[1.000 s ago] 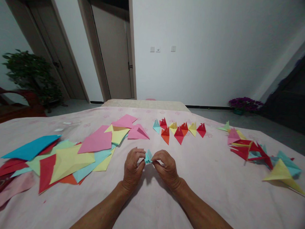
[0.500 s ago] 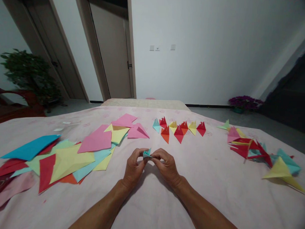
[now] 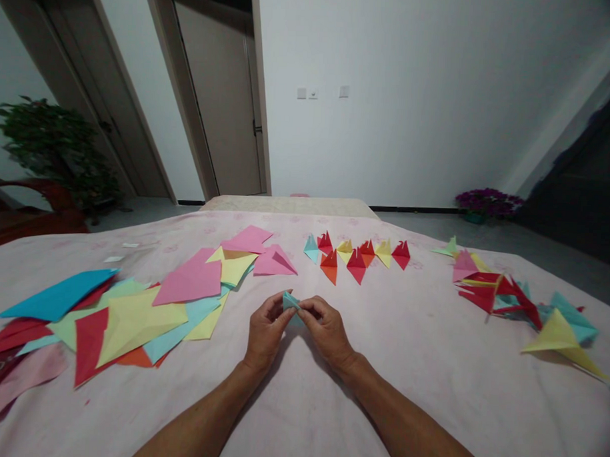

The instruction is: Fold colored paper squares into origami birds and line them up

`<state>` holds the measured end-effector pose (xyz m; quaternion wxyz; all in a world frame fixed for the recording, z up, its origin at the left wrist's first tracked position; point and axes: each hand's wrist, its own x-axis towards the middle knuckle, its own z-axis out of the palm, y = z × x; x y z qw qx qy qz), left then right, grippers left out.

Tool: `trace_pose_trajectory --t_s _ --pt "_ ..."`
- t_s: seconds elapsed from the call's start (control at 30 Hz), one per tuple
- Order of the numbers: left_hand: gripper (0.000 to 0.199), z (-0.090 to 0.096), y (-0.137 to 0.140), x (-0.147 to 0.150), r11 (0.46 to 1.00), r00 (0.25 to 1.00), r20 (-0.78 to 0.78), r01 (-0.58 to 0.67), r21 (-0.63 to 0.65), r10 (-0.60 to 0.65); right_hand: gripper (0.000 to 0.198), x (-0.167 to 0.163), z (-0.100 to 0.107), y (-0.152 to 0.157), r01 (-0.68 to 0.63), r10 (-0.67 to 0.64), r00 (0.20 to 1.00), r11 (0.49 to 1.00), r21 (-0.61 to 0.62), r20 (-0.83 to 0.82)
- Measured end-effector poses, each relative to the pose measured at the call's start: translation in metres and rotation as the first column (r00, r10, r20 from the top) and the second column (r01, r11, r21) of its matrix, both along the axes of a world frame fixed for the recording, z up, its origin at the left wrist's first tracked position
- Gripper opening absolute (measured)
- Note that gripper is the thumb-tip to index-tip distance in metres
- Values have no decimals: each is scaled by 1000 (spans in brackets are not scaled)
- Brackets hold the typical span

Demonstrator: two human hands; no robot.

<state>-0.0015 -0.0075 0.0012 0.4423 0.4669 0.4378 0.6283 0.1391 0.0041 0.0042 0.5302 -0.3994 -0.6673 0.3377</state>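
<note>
A small folded light-blue paper (image 3: pixel 290 300) is pinched between both hands at the middle of the table. My left hand (image 3: pixel 268 326) grips its left side with thumb and fingers. From the other side my right hand (image 3: pixel 327 328) pinches its lower right edge; the fingertips cover part of the folds. Beyond the hands stand several folded paper cranes in two loose rows, among them an orange crane (image 3: pixel 330 266), a red crane (image 3: pixel 356 265) and a light-blue crane (image 3: pixel 311 249).
Colored paper sheets lie on the left, including a yellow sheet (image 3: pixel 142 319), a pink sheet (image 3: pixel 193 278) and a blue sheet (image 3: pixel 57 294). Several folded pieces are heaped at the right, with a yellow folded paper (image 3: pixel 561 341) nearest. A pink cloth (image 3: pixel 403 405) covers the table.
The light-blue paper has been turned between the fingers, so a broader face shows and it sits slightly higher. Both hands keep their pinch. The view has shifted a little.
</note>
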Motion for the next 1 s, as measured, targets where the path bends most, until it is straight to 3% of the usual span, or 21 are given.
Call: trace_pose_trajectory --t_s 0.27,0.47,0.73,1.0 --pt "31 1 0 -1 1000 1000 26 3 -15 -2 15 1 -3 2 116 -115 993 989 -91 16" --pt "33 4 0 1 999 999 39 -23 -43 25 20 -1 -1 1 -61 52 998 968 -242 -46" --pt "32 0 5 -1 995 999 -5 45 -93 -46 27 -2 0 0 -42 11 995 950 -308 -102" --pt "38 -2 7 -4 995 990 -136 -53 -82 42 35 -6 -1 -3 -173 126 983 887 -427 -136"
